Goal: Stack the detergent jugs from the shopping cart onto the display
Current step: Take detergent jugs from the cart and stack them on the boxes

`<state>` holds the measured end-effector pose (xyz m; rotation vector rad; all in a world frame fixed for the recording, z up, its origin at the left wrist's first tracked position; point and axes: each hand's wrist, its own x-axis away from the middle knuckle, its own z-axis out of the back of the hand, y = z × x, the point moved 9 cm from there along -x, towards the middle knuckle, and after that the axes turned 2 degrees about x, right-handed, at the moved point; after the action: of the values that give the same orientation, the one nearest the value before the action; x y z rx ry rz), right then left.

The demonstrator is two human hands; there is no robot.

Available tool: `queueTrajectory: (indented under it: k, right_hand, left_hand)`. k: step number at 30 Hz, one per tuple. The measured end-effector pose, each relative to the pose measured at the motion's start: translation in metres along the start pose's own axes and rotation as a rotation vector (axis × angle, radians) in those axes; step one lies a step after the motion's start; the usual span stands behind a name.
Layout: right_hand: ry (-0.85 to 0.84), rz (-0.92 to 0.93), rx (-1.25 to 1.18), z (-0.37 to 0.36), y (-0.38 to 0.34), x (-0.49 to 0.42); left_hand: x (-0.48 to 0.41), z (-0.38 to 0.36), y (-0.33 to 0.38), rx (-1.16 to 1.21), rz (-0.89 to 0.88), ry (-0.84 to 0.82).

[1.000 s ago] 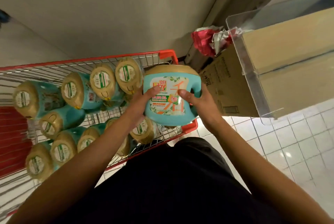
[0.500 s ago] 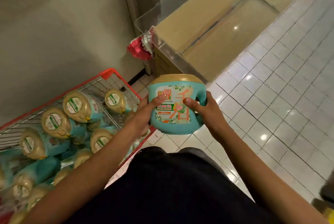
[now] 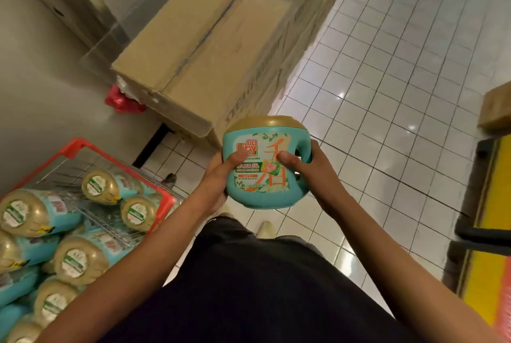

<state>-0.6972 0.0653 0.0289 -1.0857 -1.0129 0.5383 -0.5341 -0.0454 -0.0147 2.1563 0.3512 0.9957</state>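
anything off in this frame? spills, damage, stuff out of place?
Only crumpled red-and-white plastic wedged between the wall and the cardboard boxes, like litter. The jug held by the left hand and right hand looks intact; no spill shows.

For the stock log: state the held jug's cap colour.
The cap is gold; head view shows it best.

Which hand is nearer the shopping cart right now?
Left. The left hand grips the side of the jug facing the shopping cart; the right hand grips its far, handle side.
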Motion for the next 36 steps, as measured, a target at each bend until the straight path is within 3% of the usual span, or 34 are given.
queueTrajectory:
  k: [12, 26, 36]
  right_hand:
    - [0.205, -0.106, -0.147, 0.117, 0.022, -0.053]
    - [0.345, -0.111, -0.183, 0.208, -0.052, -0.19]
    - [0.316, -0.132, -0.176, 0.26, -0.077, -0.278]
  left_hand:
    - [-0.126, -0.103, 0.001, -0.125, 0.144, -0.174]
    - [-0.29, -0.188, 0.105, -0.189, 0.172, -0.319]
    - [-0.371, -0.218, 0.139, -0.153, 0.161, -0.265]
